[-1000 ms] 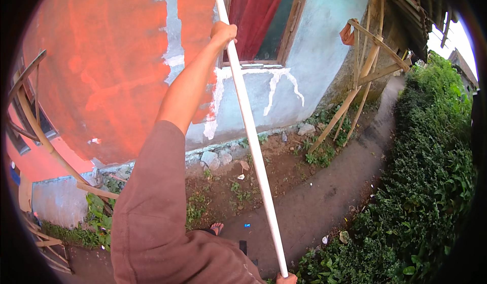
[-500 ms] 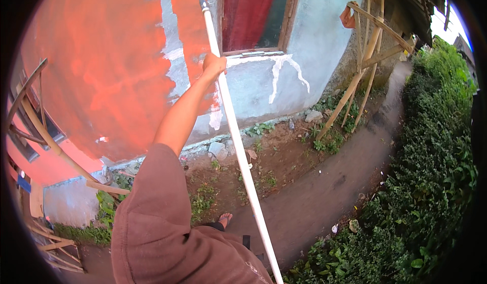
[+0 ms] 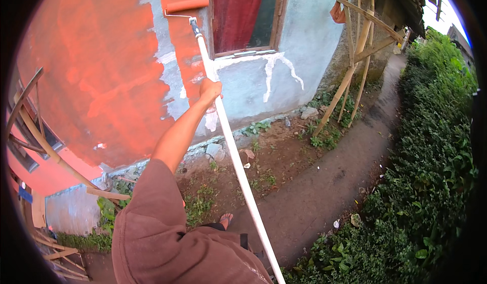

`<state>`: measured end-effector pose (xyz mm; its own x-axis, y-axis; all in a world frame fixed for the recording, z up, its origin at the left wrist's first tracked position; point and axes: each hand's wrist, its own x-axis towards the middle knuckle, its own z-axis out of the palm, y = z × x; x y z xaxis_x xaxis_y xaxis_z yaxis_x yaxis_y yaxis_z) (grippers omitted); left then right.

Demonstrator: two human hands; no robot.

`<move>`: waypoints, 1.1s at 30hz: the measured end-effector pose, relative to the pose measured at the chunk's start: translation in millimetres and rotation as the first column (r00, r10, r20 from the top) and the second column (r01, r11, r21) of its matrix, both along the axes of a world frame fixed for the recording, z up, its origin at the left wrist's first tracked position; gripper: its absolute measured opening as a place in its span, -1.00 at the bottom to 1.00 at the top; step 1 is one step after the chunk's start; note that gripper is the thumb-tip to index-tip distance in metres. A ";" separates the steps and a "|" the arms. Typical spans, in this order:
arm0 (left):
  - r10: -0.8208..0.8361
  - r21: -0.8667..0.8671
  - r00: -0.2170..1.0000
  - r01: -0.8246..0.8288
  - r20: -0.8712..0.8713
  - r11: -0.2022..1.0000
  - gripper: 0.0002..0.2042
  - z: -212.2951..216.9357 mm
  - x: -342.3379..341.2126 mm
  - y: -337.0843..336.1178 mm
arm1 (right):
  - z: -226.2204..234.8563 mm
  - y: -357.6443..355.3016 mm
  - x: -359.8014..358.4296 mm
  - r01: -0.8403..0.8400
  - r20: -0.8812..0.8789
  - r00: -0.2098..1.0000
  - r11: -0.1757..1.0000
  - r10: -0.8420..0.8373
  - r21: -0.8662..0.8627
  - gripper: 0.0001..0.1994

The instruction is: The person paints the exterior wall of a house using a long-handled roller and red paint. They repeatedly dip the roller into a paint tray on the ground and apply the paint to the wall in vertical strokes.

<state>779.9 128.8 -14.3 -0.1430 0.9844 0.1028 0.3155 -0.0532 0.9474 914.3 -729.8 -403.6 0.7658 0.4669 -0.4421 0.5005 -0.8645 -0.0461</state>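
My left hand [image 3: 210, 90] is closed round the long white pole [image 3: 238, 167] of a paint roller, its arm stretched up and forward. At the pole's top, the orange-coated roller sleeve [image 3: 186, 5] is against the wall, across an orange strip left of the window [image 3: 243, 15]. A ragged grey-blue unpainted band [image 3: 164, 35] divides this strip from the large orange area [image 3: 101, 56]. The pole's lower end runs out of the bottom edge. My right hand is not in view.
Leaning bamboo poles [image 3: 357, 61] stand by the wall's right corner. Another wooden frame [image 3: 50, 142] is at the left. Stones [image 3: 215, 151] and weeds line the wall base. A dirt path [image 3: 324, 182] runs beside dense green bushes [image 3: 431, 147] on the right.
The roller has come down the wall beside the window, so its whole sleeve now shows. My left hand has moved lower with the pole, still gripping it. The view has shifted slightly.
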 end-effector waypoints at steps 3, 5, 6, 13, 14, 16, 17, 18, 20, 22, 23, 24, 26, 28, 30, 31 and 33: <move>-0.009 0.059 1.000 0.010 -0.012 0.998 -0.76 11.0 5.3 12.0 | 22.2 23.2 4.8 0.150 0.016 0.988 0.981 -0.153 0.126 -0.65; 0.002 0.102 1.000 0.000 -0.013 0.995 -0.76 21.4 8.5 15.3 | 59.2 55.6 7.3 0.250 0.015 0.966 0.947 -0.258 0.203 -0.69; 0.001 0.110 1.000 -0.002 0.002 0.994 -0.75 28.9 10.3 16.2 | 74.3 68.9 7.9 0.298 0.012 0.951 0.923 -0.310 0.242 -0.70; 0.018 0.120 0.999 -0.023 0.044 0.992 -0.71 70.2 18.1 42.4 | 93.0 112.0 20.4 0.213 0.072 0.965 0.911 -0.253 0.352 -0.85; 0.028 0.152 0.997 -0.038 0.067 0.988 -0.71 68.0 15.0 53.0 | 97.8 117.9 24.0 0.187 0.095 0.968 0.918 -0.233 0.350 -0.87; 0.019 0.167 0.994 -0.036 0.105 0.985 -0.71 73.6 19.5 53.9 | 117.6 130.8 33.6 0.303 -0.029 0.949 0.885 -0.314 0.353 -0.79; 0.000 0.150 0.993 -0.018 0.122 0.989 -0.73 83.5 24.6 44.7 | 110.3 124.8 36.0 0.281 0.009 0.952 0.883 -0.307 0.377 -0.79; -0.004 0.130 0.991 -0.014 0.131 0.991 -0.75 87.3 23.8 38.9 | 105.3 121.9 39.8 0.247 0.043 0.957 0.885 -0.286 0.395 -0.78; -0.063 0.182 0.981 0.028 0.185 0.983 -0.76 84.3 25.2 26.7 | 99.1 115.5 41.3 0.258 -0.050 0.964 0.865 -0.263 0.431 -0.77; -0.148 0.224 0.941 0.080 0.303 0.971 -0.74 84.1 18.7 14.6 | 85.3 107.4 37.2 0.296 -0.127 0.955 0.871 -0.267 0.392 -0.77; -0.203 0.241 0.896 0.113 0.394 0.964 -0.72 85.7 12.3 10.3 | 63.9 99.6 35.2 0.304 -0.195 0.950 0.865 -0.244 0.400 -0.80; -0.252 0.257 0.841 0.140 0.478 0.956 -0.70 85.2 7.0 5.0 | 58.8 90.9 30.0 0.305 -0.229 0.946 0.873 -0.230 0.380 -0.80; -0.324 0.292 0.780 0.190 0.535 0.938 -0.68 78.5 -0.2 -7.0 | 50.0 79.7 16.0 0.300 -0.306 0.933 0.878 -0.190 0.373 -0.79; -0.412 0.386 0.726 0.216 0.550 0.897 -0.71 70.0 -7.3 -13.7 | 55.3 78.9 5.9 0.309 -0.378 0.912 0.869 -0.156 0.386 -0.78; -0.504 0.426 0.514 0.272 0.694 0.863 -0.71 76.8 -8.3 -41.8 | 62.0 78.1 -1.4 0.307 -0.437 0.893 0.853 -0.105 0.423 -0.77; -0.505 0.465 0.537 0.221 0.676 0.857 -0.74 82.4 -9.5 -54.1 | 66.1 80.5 -3.6 0.303 -0.464 0.883 0.837 -0.068 0.455 -0.77; -0.419 0.450 0.665 0.137 0.618 0.882 -0.75 94.7 -4.2 -73.3 | 66.1 91.8 -8.3 0.280 -0.465 0.885 0.773 0.022 0.570 -0.76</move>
<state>775.7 55.5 80.4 -0.0355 0.9063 0.4211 -0.4930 -0.3824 0.7814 906.0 -638.1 -337.5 0.6440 0.6583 -0.3896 0.1837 -0.6275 -0.7566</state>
